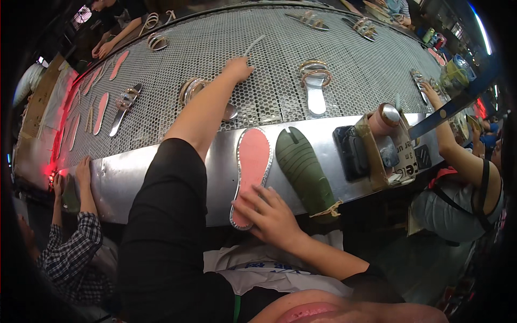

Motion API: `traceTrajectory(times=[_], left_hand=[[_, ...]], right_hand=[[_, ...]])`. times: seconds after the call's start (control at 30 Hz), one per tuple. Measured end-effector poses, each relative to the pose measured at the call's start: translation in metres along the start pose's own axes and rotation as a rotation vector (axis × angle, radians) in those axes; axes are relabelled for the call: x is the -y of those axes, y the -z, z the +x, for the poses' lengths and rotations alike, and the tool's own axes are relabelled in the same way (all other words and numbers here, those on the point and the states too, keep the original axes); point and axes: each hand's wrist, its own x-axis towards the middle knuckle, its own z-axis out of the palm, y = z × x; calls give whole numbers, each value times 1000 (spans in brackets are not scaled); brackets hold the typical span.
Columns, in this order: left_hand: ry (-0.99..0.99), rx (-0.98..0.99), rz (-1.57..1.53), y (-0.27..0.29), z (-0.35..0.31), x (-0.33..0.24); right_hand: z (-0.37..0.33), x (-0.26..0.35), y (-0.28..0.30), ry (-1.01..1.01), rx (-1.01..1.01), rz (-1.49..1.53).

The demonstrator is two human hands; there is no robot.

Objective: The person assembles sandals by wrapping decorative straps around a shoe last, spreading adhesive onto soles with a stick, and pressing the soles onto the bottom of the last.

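My left hand (237, 70) reaches far over the mesh conveyor (269, 99), its fingers closed around the end of a thin grey strip (254, 45). Near me, a pink shoe insole (254, 153) with a beaded, silvery rim lies lengthwise at the metal table edge. My right hand (273, 214) grips its heel part, fingers across the top; the thumb is partly hidden. Just right of the insole rests a green foot-shaped shoe last (304, 167), split at the toe and tied with string at the heel. Beneath my left forearm sits a strappy sandal (193, 90), partly covered.
More sandals (315, 86) and pink insoles (100, 113) are spread over the conveyor. On the metal ledge (129, 177) at right stand a black case (350, 153) and a cardboard box (388, 145) holding a jar. Co-workers' hands (83, 172) are at the left, right and far sides.
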Motion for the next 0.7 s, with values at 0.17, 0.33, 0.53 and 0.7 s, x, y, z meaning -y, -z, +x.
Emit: traceTrajectory(times=[0.17, 0.33, 0.53, 0.7], left_hand=[[-57, 145, 130, 12, -28, -21], [-197, 45, -285, 56, -112, 6], [10, 260, -1302, 84, -296, -33], [231, 404, -2285, 59, -343, -85]], right_hand=[[-13, 8, 13, -52, -52, 59], [-22, 20, 45, -65, -295, 138], [-39, 28, 24, -331, -1092, 1173], [-32, -1, -5, -510, -633, 1357]])
